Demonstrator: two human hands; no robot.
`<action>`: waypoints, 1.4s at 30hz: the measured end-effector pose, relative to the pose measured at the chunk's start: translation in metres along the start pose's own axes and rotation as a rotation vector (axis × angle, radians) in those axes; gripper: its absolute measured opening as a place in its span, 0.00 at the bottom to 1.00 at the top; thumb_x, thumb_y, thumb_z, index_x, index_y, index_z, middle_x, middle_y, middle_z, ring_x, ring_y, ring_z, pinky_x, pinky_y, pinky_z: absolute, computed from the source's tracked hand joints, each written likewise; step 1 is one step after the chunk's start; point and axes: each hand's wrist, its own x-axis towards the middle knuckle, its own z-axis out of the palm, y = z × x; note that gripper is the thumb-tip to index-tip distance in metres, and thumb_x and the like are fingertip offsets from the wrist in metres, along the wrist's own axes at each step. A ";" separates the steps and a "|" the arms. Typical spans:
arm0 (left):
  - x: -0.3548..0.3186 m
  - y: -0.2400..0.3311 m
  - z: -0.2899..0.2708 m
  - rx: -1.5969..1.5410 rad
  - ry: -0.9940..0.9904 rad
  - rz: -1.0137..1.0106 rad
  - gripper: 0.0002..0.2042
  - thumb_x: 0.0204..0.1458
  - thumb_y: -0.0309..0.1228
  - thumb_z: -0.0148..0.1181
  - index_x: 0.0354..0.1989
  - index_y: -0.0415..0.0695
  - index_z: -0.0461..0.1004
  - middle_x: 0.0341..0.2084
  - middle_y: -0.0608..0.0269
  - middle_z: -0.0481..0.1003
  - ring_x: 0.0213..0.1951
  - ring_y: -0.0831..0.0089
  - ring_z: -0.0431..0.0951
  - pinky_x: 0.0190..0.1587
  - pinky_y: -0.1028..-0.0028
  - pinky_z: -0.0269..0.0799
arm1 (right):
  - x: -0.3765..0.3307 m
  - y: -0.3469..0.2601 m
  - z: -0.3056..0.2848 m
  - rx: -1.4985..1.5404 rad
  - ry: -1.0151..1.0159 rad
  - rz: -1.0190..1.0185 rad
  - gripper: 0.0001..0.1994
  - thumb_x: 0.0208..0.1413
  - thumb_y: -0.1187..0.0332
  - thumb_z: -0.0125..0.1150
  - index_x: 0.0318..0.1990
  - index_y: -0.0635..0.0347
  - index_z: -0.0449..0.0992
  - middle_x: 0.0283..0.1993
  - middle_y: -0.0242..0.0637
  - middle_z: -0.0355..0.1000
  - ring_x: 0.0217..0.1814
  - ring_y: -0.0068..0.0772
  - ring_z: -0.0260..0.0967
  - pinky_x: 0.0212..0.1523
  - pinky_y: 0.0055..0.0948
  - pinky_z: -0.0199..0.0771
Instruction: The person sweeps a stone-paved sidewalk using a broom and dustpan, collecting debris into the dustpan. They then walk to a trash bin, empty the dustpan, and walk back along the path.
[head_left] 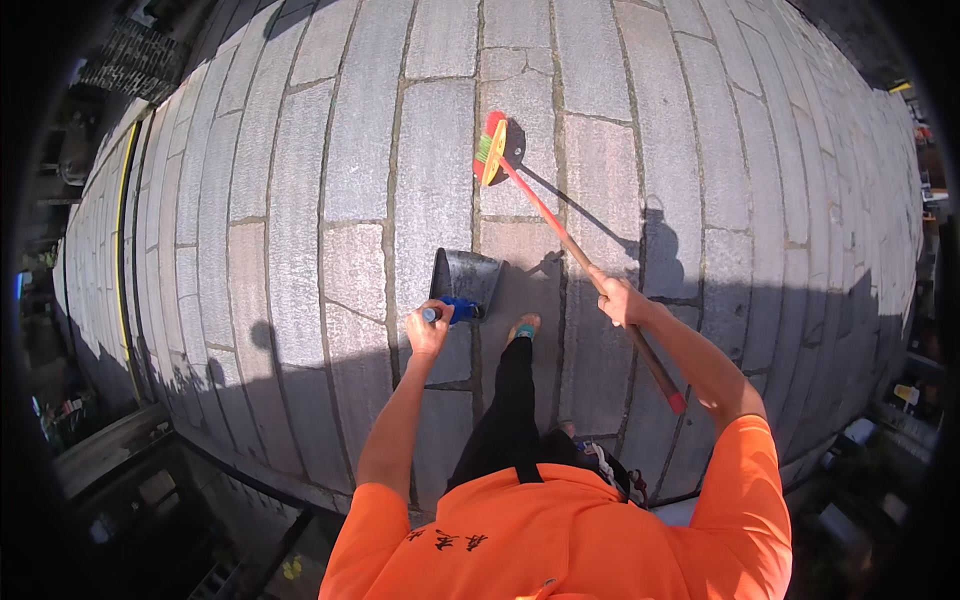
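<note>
My left hand (428, 327) is closed around the upright handle of a dustpan. The dark grey pan (466, 275) with a blue part at its handle hangs or rests just ahead of that hand; I cannot tell whether it touches the ground. My right hand (622, 300) grips the long stick of a broom (545, 210) around its middle. The stick runs from a red end cap near my right forearm up to a yellow head (495, 150) with red and green bristles. The broom head is farther out than the dustpan, and its shadow falls to the right.
Long grey stone slabs (440, 140) with dark joints pave the ground. My foot (524, 327) in a sandal stands just right of the dustpan. A yellow line (127, 220) runs along the left edge, with dark railings (240, 490) at lower left. Shadows cover the nearer slabs.
</note>
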 end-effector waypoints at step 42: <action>-0.161 -0.060 -0.039 -0.093 -0.045 0.152 0.05 0.40 0.26 0.64 0.22 0.40 0.75 0.16 0.61 0.74 0.22 0.77 0.75 0.29 0.76 0.68 | -0.205 0.091 0.173 0.629 0.031 0.137 0.34 0.50 0.78 0.45 0.66 0.56 0.42 0.18 0.31 0.59 0.12 0.19 0.54 0.12 0.23 0.56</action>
